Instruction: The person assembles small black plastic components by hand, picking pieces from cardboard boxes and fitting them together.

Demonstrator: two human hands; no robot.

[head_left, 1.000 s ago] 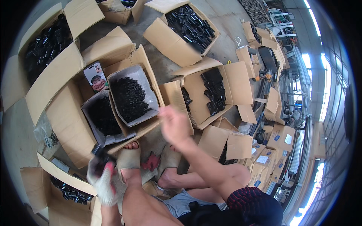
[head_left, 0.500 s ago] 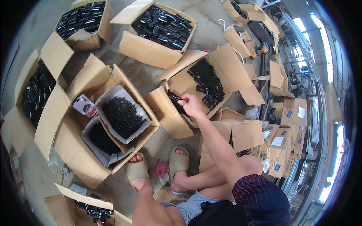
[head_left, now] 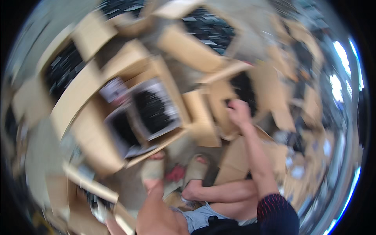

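My right hand (head_left: 239, 112) reaches over an open cardboard box (head_left: 217, 92), its fingers pinched on a small black part (head_left: 228, 102). More black parts (head_left: 244, 90) lie in a heap against that box's far side. At the lower left, my left hand (head_left: 102, 214) is smeared by motion beside black glossy pieces (head_left: 92, 199) in another open box (head_left: 74, 205). What it holds, if anything, is not clear.
A big open box (head_left: 91, 129) holds two grey-lined trays of small black pieces (head_left: 153, 106) and a phone-like thing (head_left: 114, 91). More boxes of black parts (head_left: 209, 29) stand beyond. My sandalled feet (head_left: 196, 168) flank a pink scrap (head_left: 176, 173).
The whole view has shifted and blurred, with the boxes now further right. My right hand has lifted from the black pieces at the box's near left. More of my left hand shows.
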